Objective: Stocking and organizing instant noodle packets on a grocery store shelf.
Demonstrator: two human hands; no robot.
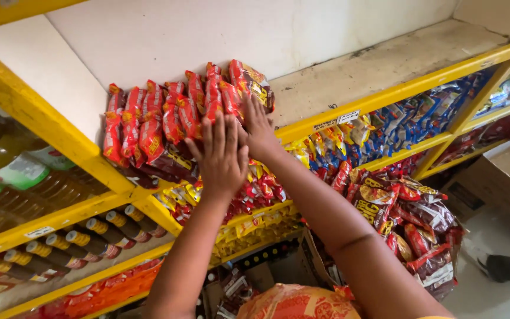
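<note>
Several red snack packets stand in a row at the left end of a yellow-edged shelf. My left hand is flat, fingers spread, pressing against the front of the packets near the row's right part. My right hand lies just beside it, palm on the rightmost packets, pushing them from the side. Neither hand grips a packet.
The shelf board to the right of the packets is bare wood. Lower shelves hold yellow and blue packets. Bottles with yellow caps lie at the lower left. A clear bag of red packets hangs at the right, cardboard box behind.
</note>
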